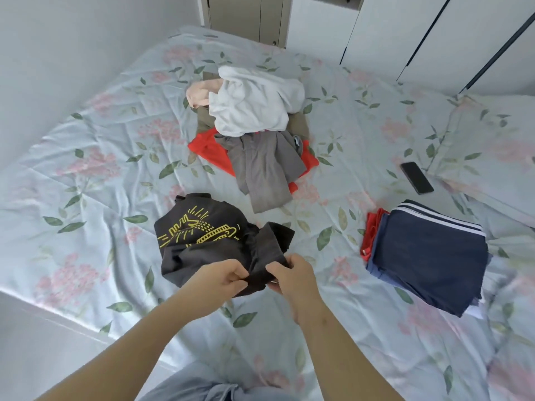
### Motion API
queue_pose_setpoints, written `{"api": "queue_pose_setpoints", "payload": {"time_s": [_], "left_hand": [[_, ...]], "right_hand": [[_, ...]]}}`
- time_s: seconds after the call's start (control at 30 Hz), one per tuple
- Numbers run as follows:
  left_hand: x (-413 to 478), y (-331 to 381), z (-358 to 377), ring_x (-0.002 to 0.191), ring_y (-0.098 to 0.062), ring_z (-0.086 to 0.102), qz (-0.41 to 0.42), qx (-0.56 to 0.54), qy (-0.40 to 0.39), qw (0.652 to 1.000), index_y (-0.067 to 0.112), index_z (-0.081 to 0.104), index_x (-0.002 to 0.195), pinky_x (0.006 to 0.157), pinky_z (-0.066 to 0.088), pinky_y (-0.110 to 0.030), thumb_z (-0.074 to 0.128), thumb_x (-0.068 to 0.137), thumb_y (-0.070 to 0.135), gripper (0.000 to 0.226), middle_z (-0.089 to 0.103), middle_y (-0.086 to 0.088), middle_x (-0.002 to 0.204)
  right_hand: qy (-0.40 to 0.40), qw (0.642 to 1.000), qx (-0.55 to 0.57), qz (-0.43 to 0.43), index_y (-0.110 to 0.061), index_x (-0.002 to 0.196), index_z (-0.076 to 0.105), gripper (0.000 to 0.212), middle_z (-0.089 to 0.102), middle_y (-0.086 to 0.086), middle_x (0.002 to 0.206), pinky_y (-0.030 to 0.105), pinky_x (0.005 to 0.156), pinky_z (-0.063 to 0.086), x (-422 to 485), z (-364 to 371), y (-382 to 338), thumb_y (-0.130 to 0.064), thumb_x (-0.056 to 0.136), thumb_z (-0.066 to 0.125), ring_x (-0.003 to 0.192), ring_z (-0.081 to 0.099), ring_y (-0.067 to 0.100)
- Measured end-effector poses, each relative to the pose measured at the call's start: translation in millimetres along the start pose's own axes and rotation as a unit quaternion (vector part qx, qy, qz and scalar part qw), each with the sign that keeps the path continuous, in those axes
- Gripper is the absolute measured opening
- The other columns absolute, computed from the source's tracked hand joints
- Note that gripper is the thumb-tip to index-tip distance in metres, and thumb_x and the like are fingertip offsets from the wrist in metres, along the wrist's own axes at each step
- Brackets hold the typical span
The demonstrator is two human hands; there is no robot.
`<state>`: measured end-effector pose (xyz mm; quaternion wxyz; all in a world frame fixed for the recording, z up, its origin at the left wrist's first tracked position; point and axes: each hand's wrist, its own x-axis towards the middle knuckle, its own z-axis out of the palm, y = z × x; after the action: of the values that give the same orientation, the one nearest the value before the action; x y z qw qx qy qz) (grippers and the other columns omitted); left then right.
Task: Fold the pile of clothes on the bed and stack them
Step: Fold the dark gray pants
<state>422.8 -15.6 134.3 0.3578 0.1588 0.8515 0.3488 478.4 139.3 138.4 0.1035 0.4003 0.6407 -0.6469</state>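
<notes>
The fingers (233,270) of the left hand (221,274) and right hand (293,273) are clamped on bunched cloth at the near side of the black T-shirt (202,247), the 2 pinches close together. The shirt lies crumpled by the bed's (86,169) near edge. It looks light, soft and limp, so it will likely sag; holding 2 corners well apart should spread it. Its yellow line drawing shows no readable writing. The unfolded pile (252,111) sits mid-bed, the folded stack (428,256) toward the right edge
</notes>
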Motion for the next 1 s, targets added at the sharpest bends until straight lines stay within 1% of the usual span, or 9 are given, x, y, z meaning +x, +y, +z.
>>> {"api": "queue_pose_setpoints", "payload": {"time_s": [0.1,0.2,0.3,0.43,0.5,0.57,0.63,0.77,1.0], "left_hand": [[5.7,9.1,-9.2,0.085,-0.005,0.062,0.008,-0.052,-0.024,0.998,0.032,0.062,0.087,0.086,0.05,-0.025,0.056,0.092,0.013,0.02,0.066,0.016,0.086],[19.6,27.4,-18.0,0.097,-0.008,0.06,0.081,0.018,0.064,0.994,0.022,0.061,0.106,0.095,0.045,-0.024,0.047,0.095,0.006,0.024,0.064,0.011,0.102],[35.6,49.0,-28.6,0.109,-0.016,0.055,0.154,0.099,0.128,0.975,0.018,0.06,0.116,0.098,0.041,-0.031,0.045,0.09,0.004,0.033,0.061,0.005,0.115],[50.7,71.9,-46.4,0.131,-0.024,0.03,0.305,0.203,0.112,0.924,0.033,0.033,0.136,0.106,0.022,-0.032,0.059,0.07,0.021,0.072,0.034,-0.005,0.146],[56.6,84.2,-60.0,0.135,-0.027,0.026,0.327,0.228,0.087,0.913,0.034,0.042,0.13,0.107,0.021,-0.038,0.065,0.067,0.04,0.068,0.029,-0.008,0.15],[63.1,90.8,-70.9,0.126,-0.03,0.041,0.368,0.264,0.051,0.89,0.017,0.064,0.106,0.104,0.032,-0.047,0.061,0.068,0.052,0.052,0.047,-0.009,0.138],[63.7,97.0,-76.8,0.108,-0.025,0.054,0.381,0.271,0.017,0.884,0.01,0.067,0.085,0.092,0.042,-0.043,0.058,0.07,0.054,0.047,0.061,-0.006,0.119],[48.9,94.6,-70.2,0.085,-0.018,0.054,0.3,0.236,-0.071,0.922,0.021,0.053,0.084,0.076,0.042,-0.033,0.057,0.08,0.046,0.026,0.059,-0.001,0.089],[39.6,96.2,-91.4,0.071,0.006,0.053,0.275,0.186,-0.071,0.941,0.039,0.049,0.077,0.062,0.035,-0.009,0.076,0.078,0.033,0.028,0.054,0.023,0.07]], "right_hand": [[0.036,0.997,-0.046,-0.051,-0.013,0.069,0.039,0.023,0.041,0.003,0.066,0.038,0.06,0.044,1.5,-9.1,-7.8,0.0,0.077,0.056,0.063,0.04,0.017],[0.052,0.983,-0.099,-0.144,-0.017,0.067,0.032,0.031,0.034,0.0,0.065,0.027,0.057,0.027,2.4,-17.6,-26.3,0.005,0.073,0.053,0.06,0.03,0.016],[0.06,0.961,-0.134,-0.235,-0.019,0.067,0.032,0.035,0.035,-0.005,0.065,0.018,0.054,0.027,-1.1,-27.4,-55.0,0.011,0.072,0.049,0.058,0.03,0.009],[-0.004,0.926,-0.192,-0.326,-0.021,0.066,0.035,0.038,0.043,0.0,0.068,0.02,0.059,0.034,-17.4,-46.0,-97.7,0.016,0.071,0.045,0.063,0.038,0.01],[-0.013,0.911,-0.227,-0.345,-0.022,0.065,0.036,0.039,0.043,-0.002,0.068,0.022,0.059,0.035,-24.4,-54.7,-110.5,0.015,0.071,0.046,0.064,0.039,0.012],[0.008,0.909,-0.239,-0.342,-0.023,0.067,0.039,0.037,0.044,-0.005,0.067,0.017,0.058,0.036,-30.0,-59.4,-115.8,0.013,0.074,0.047,0.062,0.04,0.008],[0.014,0.919,-0.23,-0.319,-0.028,0.073,0.044,0.038,0.052,-0.007,0.072,0.017,0.062,0.04,-33.5,-59.1,-115.3,0.01,0.077,0.048,0.066,0.047,0.004],[0.036,0.942,-0.172,-0.286,-0.039,0.086,0.048,0.047,0.061,-0.007,0.083,0.024,0.076,0.048,-38.5,-60.1,-106.1,0.007,0.079,0.051,0.081,0.057,0.008],[0.097,0.931,0.002,-0.353,-0.028,0.077,0.055,0.046,0.062,-0.006,0.068,0.013,0.051,0.039,-63.8,-51.0,-128.9,0.017,0.074,0.044,0.055,0.052,-0.001]]}}
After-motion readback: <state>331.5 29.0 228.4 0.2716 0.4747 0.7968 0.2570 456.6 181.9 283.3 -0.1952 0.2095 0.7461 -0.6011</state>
